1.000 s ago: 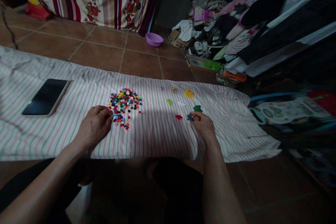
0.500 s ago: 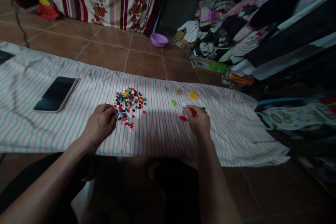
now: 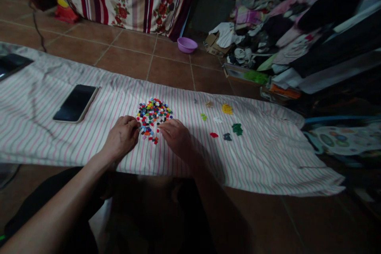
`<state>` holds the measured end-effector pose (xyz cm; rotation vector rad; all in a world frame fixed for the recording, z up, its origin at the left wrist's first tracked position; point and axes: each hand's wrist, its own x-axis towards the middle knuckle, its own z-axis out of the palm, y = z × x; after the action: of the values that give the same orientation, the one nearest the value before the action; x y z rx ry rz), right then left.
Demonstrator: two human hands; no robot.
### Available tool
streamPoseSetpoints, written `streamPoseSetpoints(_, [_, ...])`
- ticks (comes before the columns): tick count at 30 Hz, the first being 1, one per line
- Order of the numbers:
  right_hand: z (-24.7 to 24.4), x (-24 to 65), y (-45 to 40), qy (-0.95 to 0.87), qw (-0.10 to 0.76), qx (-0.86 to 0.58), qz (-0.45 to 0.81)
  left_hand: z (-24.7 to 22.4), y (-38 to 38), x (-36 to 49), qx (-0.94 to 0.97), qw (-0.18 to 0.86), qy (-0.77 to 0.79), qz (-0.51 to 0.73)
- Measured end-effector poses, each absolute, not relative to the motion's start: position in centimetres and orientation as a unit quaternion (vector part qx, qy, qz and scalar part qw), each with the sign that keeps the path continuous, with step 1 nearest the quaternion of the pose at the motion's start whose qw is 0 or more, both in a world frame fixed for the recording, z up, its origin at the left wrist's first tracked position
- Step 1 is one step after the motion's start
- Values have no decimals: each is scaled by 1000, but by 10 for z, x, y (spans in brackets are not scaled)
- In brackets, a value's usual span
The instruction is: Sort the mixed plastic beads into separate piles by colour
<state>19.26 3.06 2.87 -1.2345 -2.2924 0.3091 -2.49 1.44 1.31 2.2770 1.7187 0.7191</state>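
A pile of small, multicoloured cube-shaped beads (image 3: 153,111) lies on the striped cloth (image 3: 178,166) between my hands. My left hand (image 3: 122,134) rests at the pile's left edge with its fingers curled together; whatever may be in them is hidden. At the right edge, my right hand (image 3: 177,137) has thumb and fingertips pinched close to the beads, and I cannot make out what is between them. Further right are sorted groups: yellow beads (image 3: 227,109), dark green beads (image 3: 237,129), grey-blue beads (image 3: 227,137), red beads (image 3: 214,135), white beads (image 3: 218,120), lime beads (image 3: 203,116) and tan beads (image 3: 209,104).
A phone (image 3: 76,104) lies left of the pile, and a second dark device (image 3: 13,65) sits at the far left. Beyond the cloth, a purple basin (image 3: 187,45) stands on the tiled floor. Heaped clothes (image 3: 264,27) fill the back right.
My right hand has moved left from the sorted groups to the mixed pile, uncovering the white and grey-blue beads. My left hand stays beside the pile. The view has shifted slightly.
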Motion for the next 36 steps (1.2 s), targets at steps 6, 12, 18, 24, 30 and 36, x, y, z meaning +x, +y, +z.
streamPoseSetpoints(6, [21, 169, 38, -869, 216, -423, 137, 13, 13, -25, 766, 114, 582, 250])
streamPoseSetpoints(12, [20, 160, 43, -873, 183, -430, 138, 12, 13, -27, 764, 124, 576, 262])
streamPoseSetpoints(18, [21, 156, 44, -868, 158, -445, 151, 13, 13, -27, 759, 133, 580, 265])
streamPoseSetpoints(24, [21, 155, 45, -867, 167, -446, 149, 16, 14, -27, 749, 148, 586, 271])
streamPoseSetpoints(30, [22, 152, 45, -866, 181, -443, 144, 18, 14, -26, 751, 154, 582, 273])
streamPoseSetpoints(36, [24, 146, 44, -879, 205, -405, 146, 18, 13, -22, 741, 121, 595, 286])
